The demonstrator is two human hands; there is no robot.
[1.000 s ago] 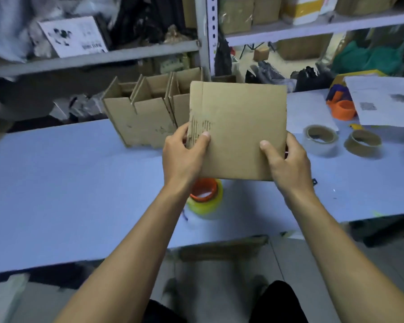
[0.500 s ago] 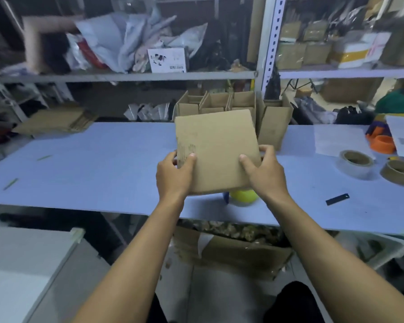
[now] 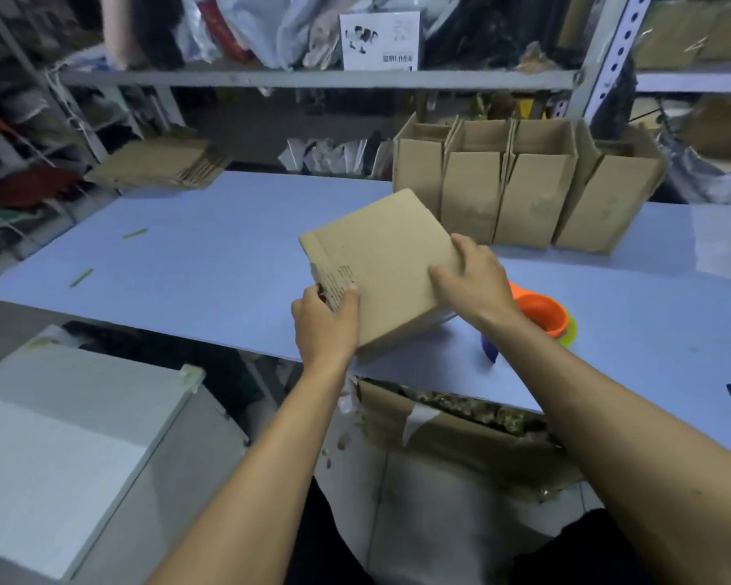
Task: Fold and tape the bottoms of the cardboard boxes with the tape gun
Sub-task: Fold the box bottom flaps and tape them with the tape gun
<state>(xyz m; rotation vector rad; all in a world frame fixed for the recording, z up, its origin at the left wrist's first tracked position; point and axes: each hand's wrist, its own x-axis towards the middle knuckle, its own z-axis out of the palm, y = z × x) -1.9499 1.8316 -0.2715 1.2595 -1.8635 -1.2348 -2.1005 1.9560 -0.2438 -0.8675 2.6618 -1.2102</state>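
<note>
A flat, brown, square piece of folded cardboard box (image 3: 380, 268) is being held tilted over the near edge of the pale blue tabletop (image 3: 212, 263), between both hands. Its near-left corner is being pinched by the left hand (image 3: 326, 323), thumb on top and the other fingers curled beneath. Its right edge, at about three o'clock, is being gripped by the right hand (image 3: 473, 280), thumb pressed on the upper face and fingers wrapped round the side. A tape gun with an orange roll holder and yellow-green tape (image 3: 543, 316) is lying on the table just beyond the right wrist. Four open-topped brown cardboard boxes (image 3: 520, 192) are standing in a row at one o'clock. A stack of flattened cardboard (image 3: 157, 166) is lying at ten o'clock.
</note>
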